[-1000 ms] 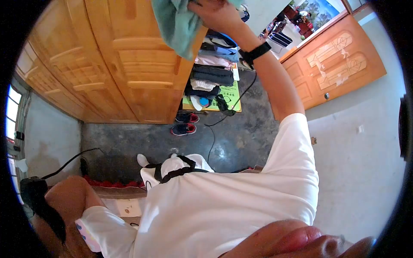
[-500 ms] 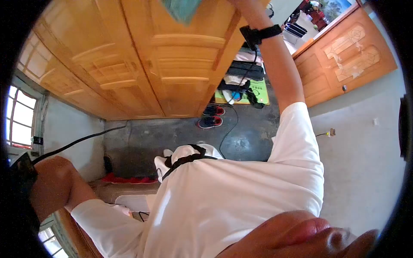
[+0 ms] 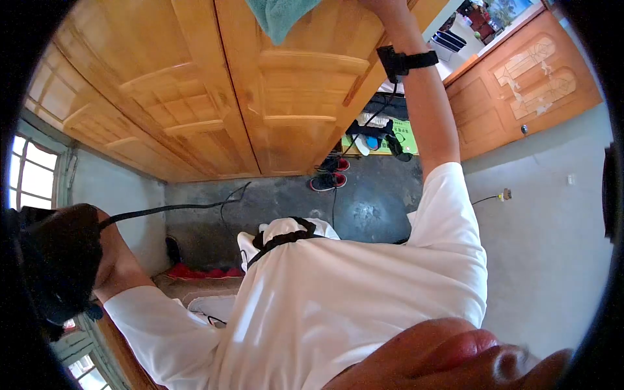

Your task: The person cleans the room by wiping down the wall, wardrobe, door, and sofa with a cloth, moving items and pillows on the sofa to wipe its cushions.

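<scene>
The single view comes from a head-worn camera, directed forward and steeply down along the wearer's torso. The lower face (image 3: 448, 348) is very near the lens; the white shirt (image 3: 357, 279) lies beyond it. Wide-angle coverage, curved at the margins, extends to the floor (image 3: 279, 198), wardrobe (image 3: 305, 84) and door (image 3: 494, 110).

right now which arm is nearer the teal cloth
Right: the right arm reaches up just right of the teal cloth; the left arm is lower, far left, partly behind a black object.
</scene>
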The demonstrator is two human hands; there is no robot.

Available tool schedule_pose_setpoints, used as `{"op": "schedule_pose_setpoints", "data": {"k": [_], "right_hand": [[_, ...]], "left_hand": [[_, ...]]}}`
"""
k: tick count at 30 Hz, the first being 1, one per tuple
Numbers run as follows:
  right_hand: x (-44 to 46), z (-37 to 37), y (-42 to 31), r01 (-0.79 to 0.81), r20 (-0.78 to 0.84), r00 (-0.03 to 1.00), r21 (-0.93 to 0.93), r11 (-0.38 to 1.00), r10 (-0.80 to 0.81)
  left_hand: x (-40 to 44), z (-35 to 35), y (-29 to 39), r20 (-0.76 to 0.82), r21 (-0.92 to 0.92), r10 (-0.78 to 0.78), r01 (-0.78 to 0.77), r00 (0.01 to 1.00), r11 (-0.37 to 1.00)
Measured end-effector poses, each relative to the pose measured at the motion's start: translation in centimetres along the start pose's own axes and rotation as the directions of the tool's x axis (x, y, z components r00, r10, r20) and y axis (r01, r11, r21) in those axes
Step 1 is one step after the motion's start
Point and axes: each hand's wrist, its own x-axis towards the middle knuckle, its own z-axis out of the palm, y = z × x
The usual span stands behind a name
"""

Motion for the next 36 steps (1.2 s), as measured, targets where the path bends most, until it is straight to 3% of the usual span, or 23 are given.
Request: {"op": "schedule_pose_setpoints", "data": {"k": [2, 4, 5, 6, 7, 9, 10, 11, 12, 13, 14, 17, 20, 21, 22, 26, 28, 29, 30, 31, 32, 33, 36], "right_hand": [[-1.2, 0.0, -0.7, -0.185, 0.253, 0.953, 0.051, 0.981, 0.167], [-3.1, 0.8, -2.1, -0.016, 0.224, 0.974, -0.036, 0.999, 0.024], [-3.1, 0.6, -2.3, -0.232, 0.360, 0.928, 0.351, 0.907, 0.098], [-3.2, 0.2, -2.3, -0.451, 0.504, 0.857, 0.633, 0.629, 0.107], [-2.2, -1.0, -1.9, -0.452, 0.505, 0.856, 0.630, 0.632, 0.109], [0.0, -3.9, -0.7, -0.761, 0.899, 0.419, 0.423, 0.492, -0.124], [-1.5, -3.0, 1.1, -0.762, 0.902, 0.413, 0.418, 0.495, -0.125], [-4.2, -1.2, 3.7, -0.277, 0.623, 0.765, 0.547, 0.790, -0.163], [-5.5, -0.2, 5.1, 0.272, 0.238, 0.898, 0.365, 0.891, -0.371], [-2.8, -2.3, 4.1, 0.100, 0.365, 0.901, 0.353, 0.930, -0.236], [-3.0, -2.3, 4.1, 0.108, 0.367, 0.898, 0.353, 0.930, -0.243], [-5.1, -1.0, 2.0, 0.040, 0.222, 0.973, 0.092, 0.995, -0.059], [-6.9, 1.2, -3.1, -0.217, 0.342, 0.937, 0.425, 0.879, 0.066], [-9.8, 1.9, -3.7, 0.092, 0.285, 0.926, 0.465, 0.880, -0.248], [-10.9, 1.9, -4.4, 0.388, 0.218, 0.814, 0.488, 0.782, -0.539], [-7.2, 1.6, -6.2, 0.274, 0.240, 0.741, 0.744, 0.609, -0.627], [-3.4, 0.8, -5.2, -0.407, 0.685, 0.664, 0.668, 0.623, -0.301], [-1.6, 1.8, -4.2, -0.475, 0.660, 0.716, 0.701, 0.532, -0.230], [-1.0, 2.7, -3.7, -0.474, 0.655, 0.718, 0.707, 0.526, -0.234], [-0.6, 3.6, -3.3, -0.151, 0.498, 0.848, 0.556, 0.818, -0.182], [1.4, 2.9, -3.5, 0.145, 0.306, 0.928, 0.226, 0.963, -0.211], [3.1, 1.6, -3.9, -0.057, 0.422, 0.897, 0.399, 0.915, -0.128], [3.5, 1.5, -5.7, -0.033, 0.309, 0.943, 0.460, 0.887, -0.125]], "left_hand": [[-0.2, -0.1, -0.5, -0.002, -0.011, 0.005, -0.005, 1.000, 1.000], [-0.2, -0.2, -1.2, -0.011, -0.029, 0.005, -0.006, 1.000, 1.000], [-0.2, -0.2, -1.4, -0.009, -0.036, -0.001, 0.001, 1.000, 0.999], [-0.4, -0.2, -1.7, -0.006, -0.044, -0.007, 0.007, 1.000, 0.999], [-0.6, 0.0, -1.8, -0.003, -0.048, -0.005, 0.005, 1.000, 0.999], [-0.7, 0.0, -2.1, -0.006, -0.053, -0.004, 0.004, 1.000, 0.999], [-0.9, -0.1, -2.3, -0.011, -0.059, -0.008, 0.008, 1.000, 0.998], [-1.0, -0.2, -2.6, -0.018, -0.059, -0.009, 0.008, 1.000, 0.998], [-1.2, -0.3, -2.8, -0.027, -0.060, -0.013, 0.011, 1.000, 0.998], [-1.4, -0.3, -3.0, -0.030, -0.063, -0.012, 0.010, 0.999, 0.998], [-1.5, -0.2, -3.2, -0.035, -0.067, -0.011, 0.008, 0.999, 0.998], [-1.3, -0.4, -4.1, -0.021, -0.067, -0.021, 0.019, 1.000, 0.998], [-1.5, -0.6, -4.0, -0.014, -0.060, -0.020, 0.019, 1.000, 0.998], [-1.6, -0.5, -4.2, -0.016, -0.060, -0.022, 0.021, 1.000, 0.998], [-1.5, -0.6, -4.3, -0.025, -0.056, -0.027, 0.026, 0.999, 0.998], [-1.2, -1.3, -4.3, -0.021, -0.046, -0.020, 0.019, 1.000, 0.999], [-1.2, -1.6, -4.1, -0.014, -0.039, -0.022, 0.022, 1.000, 0.999], [-1.2, -1.9, -4.0, -0.017, -0.033, -0.021, 0.021, 1.000, 0.999], [-1.2, -2.2, -4.1, -0.017, -0.031, -0.025, 0.025, 1.000, 0.999], [-1.3, -2.4, -4.2, -0.020, -0.028, -0.028, 0.028, 0.999, 0.999], [-1.4, -2.6, -4.2, -0.022, -0.031, -0.027, 0.027, 0.999, 0.999], [-1.3, -2.8, -4.4, -0.024, -0.031, -0.018, 0.017, 1.000, 0.999], [-1.8, -3.4, -4.5, -0.033, -0.069, 0.025, -0.027, 0.999, 0.997]]}}
